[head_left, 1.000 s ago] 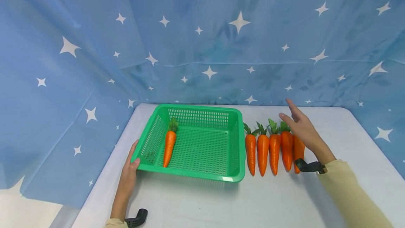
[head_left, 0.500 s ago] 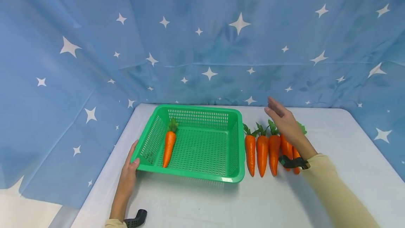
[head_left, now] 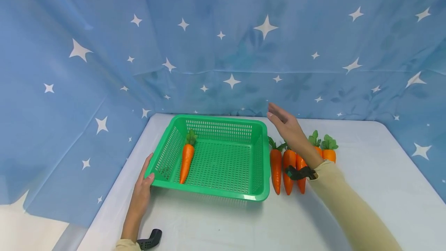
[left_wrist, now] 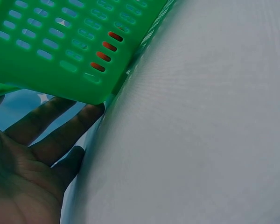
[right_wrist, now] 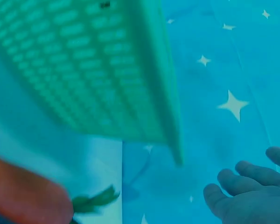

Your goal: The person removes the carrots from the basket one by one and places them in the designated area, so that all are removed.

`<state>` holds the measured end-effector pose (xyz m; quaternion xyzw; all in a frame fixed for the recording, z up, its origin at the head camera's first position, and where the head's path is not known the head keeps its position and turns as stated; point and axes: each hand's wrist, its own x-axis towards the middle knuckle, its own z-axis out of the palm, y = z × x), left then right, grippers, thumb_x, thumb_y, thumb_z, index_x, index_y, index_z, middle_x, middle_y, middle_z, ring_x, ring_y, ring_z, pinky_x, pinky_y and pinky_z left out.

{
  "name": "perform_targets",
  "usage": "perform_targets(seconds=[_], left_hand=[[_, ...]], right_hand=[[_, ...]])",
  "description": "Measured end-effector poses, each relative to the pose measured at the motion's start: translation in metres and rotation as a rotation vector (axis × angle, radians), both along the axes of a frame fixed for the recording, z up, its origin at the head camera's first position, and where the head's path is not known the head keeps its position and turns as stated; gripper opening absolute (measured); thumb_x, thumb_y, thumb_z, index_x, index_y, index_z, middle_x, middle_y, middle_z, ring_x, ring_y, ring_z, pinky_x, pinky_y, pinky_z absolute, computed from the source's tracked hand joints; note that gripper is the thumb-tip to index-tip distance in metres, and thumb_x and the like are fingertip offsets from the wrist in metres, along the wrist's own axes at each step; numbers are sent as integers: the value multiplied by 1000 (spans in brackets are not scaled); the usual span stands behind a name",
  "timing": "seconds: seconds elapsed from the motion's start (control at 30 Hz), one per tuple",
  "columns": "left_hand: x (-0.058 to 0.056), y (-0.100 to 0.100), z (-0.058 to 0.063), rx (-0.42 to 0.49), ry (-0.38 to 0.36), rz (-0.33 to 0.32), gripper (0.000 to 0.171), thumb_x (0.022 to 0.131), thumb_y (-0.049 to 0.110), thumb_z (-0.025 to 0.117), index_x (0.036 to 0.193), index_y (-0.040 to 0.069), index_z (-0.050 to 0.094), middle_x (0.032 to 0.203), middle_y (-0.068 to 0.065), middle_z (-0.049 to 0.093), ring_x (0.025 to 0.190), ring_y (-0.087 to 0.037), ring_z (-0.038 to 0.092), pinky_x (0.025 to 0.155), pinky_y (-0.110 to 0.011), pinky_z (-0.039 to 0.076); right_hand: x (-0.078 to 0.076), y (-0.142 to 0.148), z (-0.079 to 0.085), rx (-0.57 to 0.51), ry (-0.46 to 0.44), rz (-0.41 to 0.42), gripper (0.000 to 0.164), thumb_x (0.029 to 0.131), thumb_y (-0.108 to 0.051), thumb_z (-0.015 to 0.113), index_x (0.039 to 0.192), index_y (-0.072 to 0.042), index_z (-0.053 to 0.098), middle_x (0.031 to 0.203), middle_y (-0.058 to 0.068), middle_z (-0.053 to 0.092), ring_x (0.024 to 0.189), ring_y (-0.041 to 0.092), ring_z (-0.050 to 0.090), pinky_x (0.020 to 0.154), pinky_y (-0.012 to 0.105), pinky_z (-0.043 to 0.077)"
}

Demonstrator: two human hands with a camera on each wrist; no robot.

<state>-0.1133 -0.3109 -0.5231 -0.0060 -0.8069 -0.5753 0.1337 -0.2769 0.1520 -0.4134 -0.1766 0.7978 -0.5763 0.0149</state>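
Note:
A green plastic basket [head_left: 209, 193] stands on the table with one orange carrot [head_left: 187, 162] lying inside at its left. At the basket's front left corner is my left hand [head_left: 140, 193], its thumb by the rim and its fingers along the outer wall. In the left wrist view, straight fingers [left_wrist: 60, 135] touch the slotted wall from below. My right hand [head_left: 287, 127], holding nothing, hovers with extended fingers near the basket's back right corner. Under that forearm lies a row of several carrots [head_left: 275, 169], partly hidden by the wrist and sleeve.
A white cloth [head_left: 223, 227] covers the table. Behind and to the left hangs a blue curtain [head_left: 237, 49] with white stars, meeting the table's back edge. The nearest carrot in the row lies right beside the basket's right wall.
My right hand has swept left over the carrot row toward the basket, uncovering the leafy tops of the rightmost carrots. My left hand and the basket have stayed in place.

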Motion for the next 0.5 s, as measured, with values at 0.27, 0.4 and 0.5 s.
perform_targets(seconds=[0.27, 0.4, 0.5], left_hand=[[-1, -1, 0, 3, -3, -4, 61, 113, 26, 38, 173, 21, 26, 177, -4, 20, 161, -31, 15, 123, -55, 15], [-1, -1, 0, 6, -5, -4, 61, 113, 26, 37, 173, 24, 25, 177, -4, 19, 161, -32, 15, 122, -60, 14], [0, -1, 0, 7, -5, -6, 61, 113, 27, 36, 173, 25, 25, 177, -5, 20, 160, -31, 16, 121, -64, 14]], right_hand=[[-6, -30, 9, -17, 6, 38, 62, 113, -41, 53, 169, -18, 37, 170, 11, 38, 155, 34, 35, 122, 59, 28], [-8, -43, 13, -24, 4, 66, 62, 113, -42, 54, 168, -19, 37, 170, 8, 39, 154, 33, 37, 122, 58, 30], [-9, -52, 15, -43, -3, 82, 62, 113, -40, 54, 168, -17, 38, 170, 8, 39, 153, 32, 38, 122, 56, 31]])
